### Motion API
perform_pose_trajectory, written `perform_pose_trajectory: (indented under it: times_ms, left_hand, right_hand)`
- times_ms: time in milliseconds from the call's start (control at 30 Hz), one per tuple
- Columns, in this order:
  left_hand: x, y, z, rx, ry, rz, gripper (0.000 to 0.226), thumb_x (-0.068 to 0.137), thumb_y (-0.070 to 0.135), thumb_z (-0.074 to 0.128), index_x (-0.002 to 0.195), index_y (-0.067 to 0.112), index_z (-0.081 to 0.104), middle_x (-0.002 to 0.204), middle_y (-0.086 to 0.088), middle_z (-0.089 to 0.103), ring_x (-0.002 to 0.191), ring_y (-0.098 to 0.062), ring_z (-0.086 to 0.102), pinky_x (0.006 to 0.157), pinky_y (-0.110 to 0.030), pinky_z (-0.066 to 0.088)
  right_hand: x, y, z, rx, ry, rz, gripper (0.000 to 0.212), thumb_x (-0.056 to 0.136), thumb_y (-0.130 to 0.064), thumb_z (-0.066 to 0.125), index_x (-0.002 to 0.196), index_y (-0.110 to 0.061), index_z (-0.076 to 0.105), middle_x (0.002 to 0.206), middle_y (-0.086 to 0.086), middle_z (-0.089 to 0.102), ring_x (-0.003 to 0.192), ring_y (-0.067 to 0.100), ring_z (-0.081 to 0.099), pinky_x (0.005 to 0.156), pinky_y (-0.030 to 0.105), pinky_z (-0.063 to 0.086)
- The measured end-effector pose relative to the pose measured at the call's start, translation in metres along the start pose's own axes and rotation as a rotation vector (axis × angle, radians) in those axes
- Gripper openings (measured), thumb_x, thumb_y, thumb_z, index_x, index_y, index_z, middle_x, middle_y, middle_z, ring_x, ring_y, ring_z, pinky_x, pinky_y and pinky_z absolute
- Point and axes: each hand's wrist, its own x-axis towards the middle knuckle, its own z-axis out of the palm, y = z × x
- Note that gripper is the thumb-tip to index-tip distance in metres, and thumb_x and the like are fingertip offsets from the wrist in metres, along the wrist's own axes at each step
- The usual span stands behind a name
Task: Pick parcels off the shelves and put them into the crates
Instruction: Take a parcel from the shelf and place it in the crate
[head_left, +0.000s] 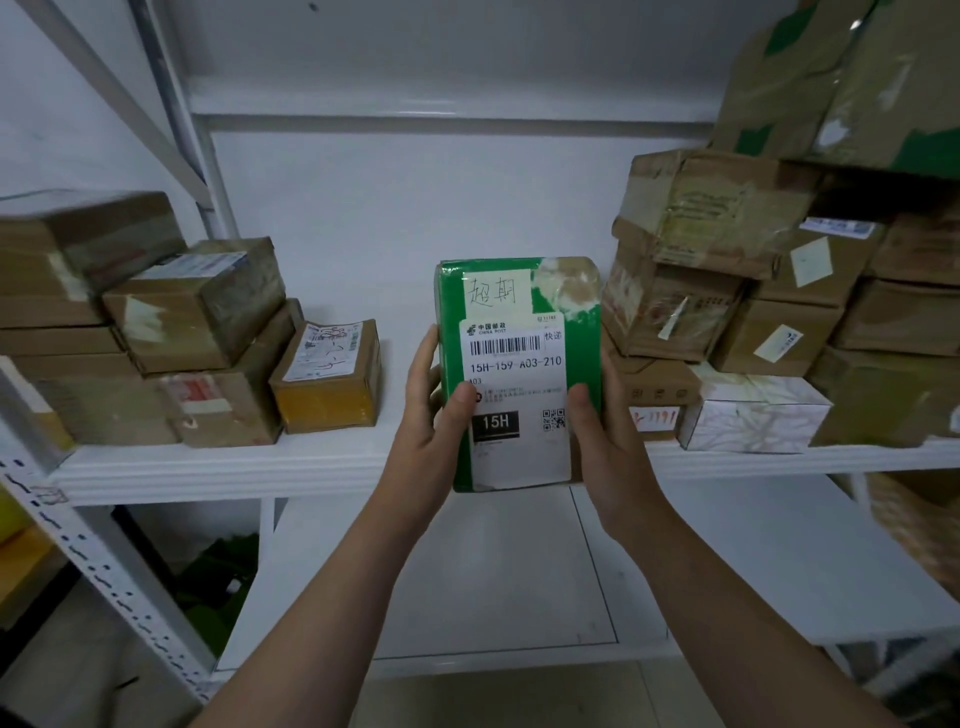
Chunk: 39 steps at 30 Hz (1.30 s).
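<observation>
Green parcel (519, 374) is up in front of the shelf (260, 467), held upright w/ its white label (519, 364) facing the camera, prob. so the code can be read before it goes anywhere. Left hand (434, 415) grips its left edge and right hand (602, 421) its right edge. Each thumb lies on the front by the label, fingers wrapped behind. So both hands are clamped on the one parcel, set apart by its width. A two-sided hold seems to suit a flat, plastic-wrapped pkg that could slip from one hand.

Its lower end hangs below the shelf lip, so it looks lifted clear, not resting on the board — can't be sure of the far end. It sits in the gap btw. the left stack of boxes (197, 306) and the right stack (685, 291). A small yellow-taped box (327, 374) is on one side and a white box (753, 415) on the other, both near but not touching it. No crate in view — my read: parcel picked, carry to a crate not yet done.
</observation>
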Motion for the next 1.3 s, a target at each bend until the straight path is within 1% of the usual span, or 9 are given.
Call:
perform_pose_trajectory:
  times_ms: [133, 267, 433, 533, 667, 767, 933, 1100, 1300]
  left_hand:
    - [-0.005, 0.002, -0.003, -0.022, -0.005, 0.033, 0.057, 0.089, 0.039, 0.048, 0.139, 0.05, 0.023, 0.123, 0.019, 0.06, 0.112, -0.006, 0.059, 0.077, -0.021, 0.054]
    - [-0.009, 0.004, -0.006, -0.06, 0.0, 0.014, 0.058, 0.089, 0.035, 0.049, 0.141, 0.046, 0.025, 0.121, 0.017, 0.061, 0.11, -0.008, 0.061, 0.075, -0.023, 0.055]
    - [-0.015, 0.006, -0.017, -0.121, -0.016, 0.009, 0.061, 0.089, 0.034, 0.05, 0.144, 0.041, 0.025, 0.123, 0.011, 0.061, 0.109, -0.01, 0.062, 0.075, -0.024, 0.055]
    - [-0.024, 0.006, -0.028, -0.156, -0.018, 0.012, 0.057, 0.091, 0.034, 0.053, 0.142, 0.043, 0.028, 0.12, 0.013, 0.062, 0.109, -0.01, 0.062, 0.075, -0.024, 0.055]
    - [-0.034, 0.007, -0.044, -0.171, -0.036, -0.017, 0.052, 0.09, 0.031, 0.051, 0.133, 0.054, 0.035, 0.119, 0.015, 0.063, 0.109, -0.011, 0.062, 0.074, -0.025, 0.056]
    - [-0.045, 0.005, -0.053, -0.189, -0.064, -0.062, 0.053, 0.088, 0.031, 0.053, 0.135, 0.05, 0.036, 0.12, 0.011, 0.063, 0.11, -0.013, 0.062, 0.076, -0.027, 0.056]
    - [-0.067, 0.004, -0.066, -0.239, -0.062, -0.182, 0.058, 0.071, 0.046, 0.069, 0.125, 0.052, 0.048, 0.121, 0.005, 0.064, 0.107, -0.016, 0.064, 0.072, -0.03, 0.057]
    - [-0.083, 0.006, -0.065, -0.265, -0.126, -0.217, 0.054, 0.081, 0.034, 0.064, 0.131, 0.042, 0.047, 0.122, 0.002, 0.063, 0.106, -0.018, 0.065, 0.072, -0.032, 0.057]
    - [-0.107, 0.013, -0.031, -0.251, -0.214, -0.242, 0.054, 0.084, 0.031, 0.062, 0.134, 0.038, 0.044, 0.122, 0.004, 0.064, 0.106, -0.018, 0.065, 0.077, -0.035, 0.058]
  right_hand:
    - [-0.006, -0.005, 0.003, -0.008, -0.014, -0.016, 0.055, 0.094, -0.04, 0.043, 0.145, -0.036, 0.025, 0.15, -0.003, 0.038, 0.138, 0.012, 0.037, 0.113, 0.047, 0.034]
    - [-0.013, -0.01, 0.009, -0.002, -0.002, -0.039, 0.046, 0.092, -0.04, 0.044, 0.135, -0.047, 0.029, 0.145, -0.007, 0.044, 0.134, 0.009, 0.042, 0.111, 0.044, 0.037]
    - [-0.022, -0.015, 0.017, 0.026, -0.005, -0.051, 0.04, 0.095, -0.038, 0.047, 0.133, -0.044, 0.039, 0.136, -0.01, 0.053, 0.125, 0.006, 0.051, 0.097, 0.028, 0.048]
    - [-0.029, -0.02, 0.027, 0.02, -0.001, -0.032, 0.037, 0.094, -0.034, 0.049, 0.124, -0.055, 0.046, 0.127, -0.014, 0.06, 0.118, 0.006, 0.057, 0.085, 0.02, 0.052]
    - [-0.045, -0.022, 0.045, 0.017, 0.055, 0.028, 0.037, 0.092, -0.037, 0.052, 0.116, -0.065, 0.049, 0.122, -0.02, 0.061, 0.113, 0.003, 0.059, 0.081, 0.018, 0.053]
    - [-0.065, -0.015, 0.059, 0.062, 0.163, 0.093, 0.034, 0.088, -0.042, 0.055, 0.118, -0.058, 0.051, 0.122, -0.015, 0.064, 0.112, 0.005, 0.061, 0.081, 0.02, 0.054]
    - [-0.1, -0.011, 0.077, 0.066, 0.313, 0.144, 0.045, 0.086, -0.039, 0.056, 0.13, -0.028, 0.051, 0.111, -0.015, 0.069, 0.103, 0.004, 0.065, 0.077, 0.015, 0.051]
    - [-0.131, -0.021, 0.077, -0.004, 0.412, 0.149, 0.039, 0.093, -0.027, 0.055, 0.131, -0.018, 0.05, 0.105, -0.021, 0.069, 0.097, -0.002, 0.065, 0.073, 0.01, 0.049]
    - [-0.168, -0.038, 0.055, -0.055, 0.547, 0.186, 0.033, 0.091, -0.034, 0.056, 0.123, -0.03, 0.053, 0.106, -0.015, 0.069, 0.097, -0.001, 0.065, 0.072, 0.011, 0.05]
